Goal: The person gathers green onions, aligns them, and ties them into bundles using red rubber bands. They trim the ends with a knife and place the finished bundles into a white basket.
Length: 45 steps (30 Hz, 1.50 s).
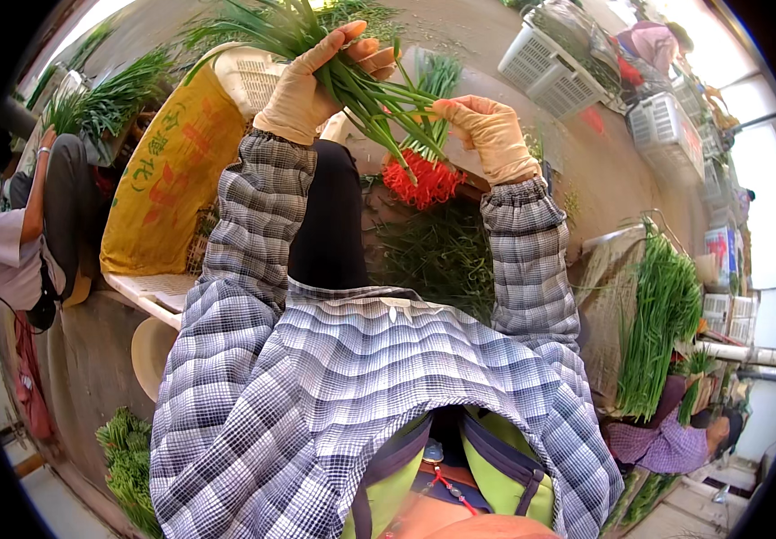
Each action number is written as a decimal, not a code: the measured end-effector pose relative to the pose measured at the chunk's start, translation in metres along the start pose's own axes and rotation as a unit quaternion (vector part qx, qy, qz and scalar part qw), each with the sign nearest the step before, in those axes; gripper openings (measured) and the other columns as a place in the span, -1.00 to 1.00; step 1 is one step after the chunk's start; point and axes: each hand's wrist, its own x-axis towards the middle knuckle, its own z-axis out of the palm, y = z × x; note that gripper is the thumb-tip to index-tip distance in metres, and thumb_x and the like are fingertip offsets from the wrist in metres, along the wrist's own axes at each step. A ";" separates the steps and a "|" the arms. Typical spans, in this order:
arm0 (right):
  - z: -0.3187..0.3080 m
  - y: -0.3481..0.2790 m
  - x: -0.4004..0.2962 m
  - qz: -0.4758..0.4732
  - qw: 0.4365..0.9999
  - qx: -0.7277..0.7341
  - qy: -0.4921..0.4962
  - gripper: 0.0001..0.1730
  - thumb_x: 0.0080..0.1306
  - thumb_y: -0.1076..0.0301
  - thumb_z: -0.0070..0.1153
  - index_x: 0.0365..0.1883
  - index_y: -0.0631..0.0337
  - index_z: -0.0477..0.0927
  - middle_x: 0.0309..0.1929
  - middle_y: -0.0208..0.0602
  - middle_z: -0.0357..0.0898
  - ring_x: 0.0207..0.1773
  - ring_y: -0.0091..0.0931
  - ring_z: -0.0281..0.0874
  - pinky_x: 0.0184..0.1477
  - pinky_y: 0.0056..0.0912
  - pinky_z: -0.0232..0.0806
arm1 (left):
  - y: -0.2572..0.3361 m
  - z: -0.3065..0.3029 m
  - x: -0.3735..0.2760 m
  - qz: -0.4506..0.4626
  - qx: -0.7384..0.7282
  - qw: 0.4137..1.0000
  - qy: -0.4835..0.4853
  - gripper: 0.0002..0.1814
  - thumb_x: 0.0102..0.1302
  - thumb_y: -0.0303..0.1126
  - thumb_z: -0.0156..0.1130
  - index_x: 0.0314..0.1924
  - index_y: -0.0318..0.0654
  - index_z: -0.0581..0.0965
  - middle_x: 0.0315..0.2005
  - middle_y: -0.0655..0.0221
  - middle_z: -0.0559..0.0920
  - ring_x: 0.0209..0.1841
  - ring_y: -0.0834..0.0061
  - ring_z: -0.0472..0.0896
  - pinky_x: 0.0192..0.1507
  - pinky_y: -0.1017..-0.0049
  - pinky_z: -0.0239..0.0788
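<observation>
My left hand [320, 84], in a pale glove with bare fingertips, grips a bunch of long green stalks, likely garlic chives [354, 87], near its middle. The leaves fan out to the upper left and the cut ends point to the lower right. My right hand [479, 128], gloved the same way, pinches a few stalk ends between thumb and forefinger. Below and between the hands lie a tangle of red ties [422, 180] and another bunch of green stalks [438, 74] behind it. Loose green trimmings [435, 252] lie lower down, in front of my lap.
A white plastic basket [250, 74] draped with a yellow printed sack [172, 182] stands at left. A person [17, 236] sits beyond it. Long greens [661, 323] lie piled at right, near a person in a checked top [664, 445]. White crates [550, 67] stand at the upper right.
</observation>
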 end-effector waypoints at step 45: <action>-0.035 0.083 -0.061 -0.338 0.798 -0.359 0.347 -0.53 0.12 0.24 0.36 0.03 0.08 0.63 -0.15 -0.34 0.68 -0.06 -0.39 0.60 -0.02 -0.34 0.39 | -0.095 -0.012 0.082 -0.061 -0.064 0.994 0.061 -0.74 0.45 -0.18 0.03 -0.17 -0.21 0.53 -0.61 0.47 0.51 -0.21 0.21 0.62 -0.03 0.06 0.46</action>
